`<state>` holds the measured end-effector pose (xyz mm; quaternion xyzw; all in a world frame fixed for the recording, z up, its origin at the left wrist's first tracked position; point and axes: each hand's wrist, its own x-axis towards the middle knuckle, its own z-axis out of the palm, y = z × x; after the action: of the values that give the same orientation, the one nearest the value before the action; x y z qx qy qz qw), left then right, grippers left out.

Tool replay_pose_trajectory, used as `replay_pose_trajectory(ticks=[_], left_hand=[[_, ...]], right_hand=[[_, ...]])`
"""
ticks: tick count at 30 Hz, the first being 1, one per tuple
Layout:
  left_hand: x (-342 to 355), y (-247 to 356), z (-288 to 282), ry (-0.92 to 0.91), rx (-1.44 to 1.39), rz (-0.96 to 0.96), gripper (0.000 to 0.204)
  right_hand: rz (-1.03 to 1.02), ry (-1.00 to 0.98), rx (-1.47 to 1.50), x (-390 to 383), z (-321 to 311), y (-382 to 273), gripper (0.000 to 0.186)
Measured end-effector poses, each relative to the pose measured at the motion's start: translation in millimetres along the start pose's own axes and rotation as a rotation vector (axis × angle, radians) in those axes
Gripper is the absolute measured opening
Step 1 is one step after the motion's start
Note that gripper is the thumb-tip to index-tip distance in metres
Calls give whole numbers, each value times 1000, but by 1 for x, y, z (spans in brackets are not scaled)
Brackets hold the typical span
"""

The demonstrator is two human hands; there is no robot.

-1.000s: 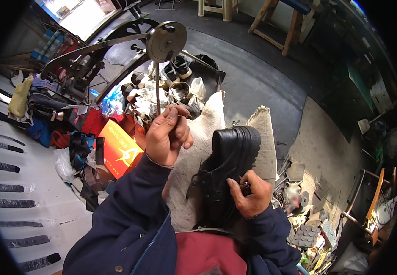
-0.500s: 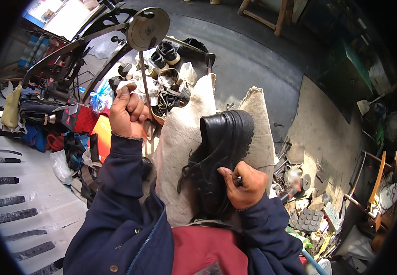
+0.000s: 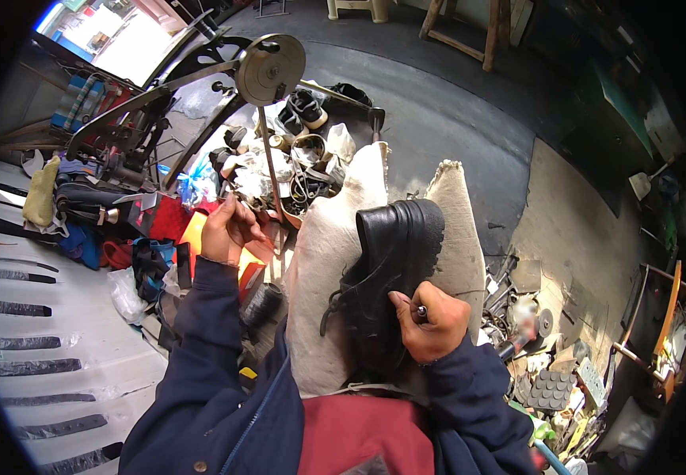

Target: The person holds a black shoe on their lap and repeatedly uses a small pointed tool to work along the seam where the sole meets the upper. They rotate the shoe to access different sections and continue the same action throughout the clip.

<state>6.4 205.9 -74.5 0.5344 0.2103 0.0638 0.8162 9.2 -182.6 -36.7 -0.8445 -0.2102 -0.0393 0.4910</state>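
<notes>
A black leather shoe (image 3: 390,269) with loose laces lies on a beige cloth (image 3: 323,245) over my lap, its thick sole toward the right. My right hand (image 3: 436,323) rests against the shoe's side, fisted around a small dark-handled tool (image 3: 422,311); only the round end of it shows. Raised to the left, apart from the shoe, my left hand (image 3: 230,229) has its thumb and fingers pinched together. Whatever it may hold is too fine to make out. Below that hand, beside my sleeve, stands a spool of dark thread (image 3: 262,305).
A metal machine with a round wheel (image 3: 272,70) stands at the far left. Behind the cloth sit a pile of shoes and scraps (image 3: 303,170). Dark strips (image 3: 22,343) lie on a pale board at left. Tools and sole pieces (image 3: 550,389) clutter the right.
My left hand has come down and nearer to me, uncovering more of the pile. My right hand stays at the shoe with the tool. The whole view has shifted slightly.
</notes>
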Motion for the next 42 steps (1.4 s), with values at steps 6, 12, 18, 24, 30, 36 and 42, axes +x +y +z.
replay_pose_trajectory(ticks=[6,12,18,24,30,36,42], left_hand=[[-48,13,40,234,1226,505,24],[-94,-12,152,-293,116,300,39],[-73,-24,168,-514,395,50,50],[-65,-14,179,-615,1080,264,70],[-56,-15,188,-666,1083,63,65],[-65,-37,186,-585,809,61,50],[-71,-38,188,-595,1134,112,43]], right_hand=[[-13,21,-18,1,-1,-5,39],[29,13,52,0,-4,-9,42],[-103,-1,47,-3,-7,-17,30],[-62,21,113,-3,-7,-24,33],[-58,19,188,-1,-10,-25,33],[-64,28,226,-1,-11,-23,33],[85,-57,333,-5,-18,-4,24]])
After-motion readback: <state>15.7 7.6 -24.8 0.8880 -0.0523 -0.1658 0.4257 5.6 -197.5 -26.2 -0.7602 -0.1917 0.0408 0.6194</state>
